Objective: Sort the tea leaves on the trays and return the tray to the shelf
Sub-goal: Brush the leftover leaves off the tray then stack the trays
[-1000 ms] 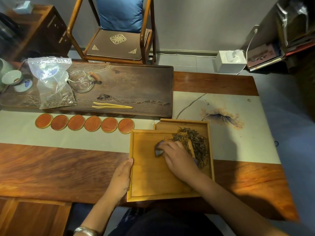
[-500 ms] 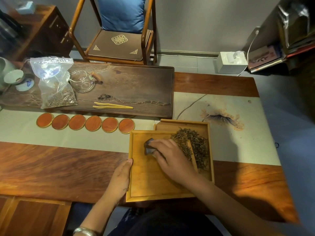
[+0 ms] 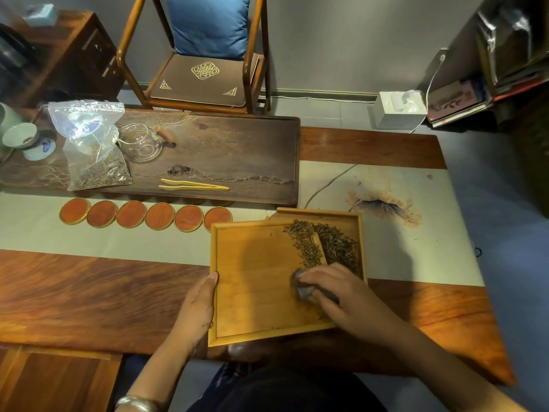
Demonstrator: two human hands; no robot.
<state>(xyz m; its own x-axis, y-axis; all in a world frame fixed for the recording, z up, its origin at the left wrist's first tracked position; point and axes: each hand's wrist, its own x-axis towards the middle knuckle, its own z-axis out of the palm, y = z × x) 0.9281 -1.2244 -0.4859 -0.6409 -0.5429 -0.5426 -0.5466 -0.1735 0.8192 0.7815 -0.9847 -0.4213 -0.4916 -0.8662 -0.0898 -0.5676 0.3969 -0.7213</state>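
A light wooden tray point(image 3: 252, 281) lies at the table's near edge, its right side overlapping a second wooden tray point(image 3: 356, 217) behind it. Dark tea leaves point(image 3: 323, 246) are heaped across both trays at the upper right. My right hand point(image 3: 335, 292) grips a small dark brush-like tool point(image 3: 303, 288) and presses it on the near tray's right side, just below the leaves. My left hand point(image 3: 197, 307) rests flat against the near tray's left rim, fingers straight.
A long dark tea board point(image 3: 225, 156) carries a plastic bag of leaves point(image 3: 92, 150), a glass pitcher point(image 3: 142, 144) and yellow tongs point(image 3: 193, 184). Several round red coasters point(image 3: 145, 217) line its front. Cups point(image 3: 19, 135) stand far left; a chair point(image 3: 205, 58) behind.
My right hand has drawn the dark tool from the tray's upper left toward the lower right, near the leaves. My left hand stays on the tray's left rim.
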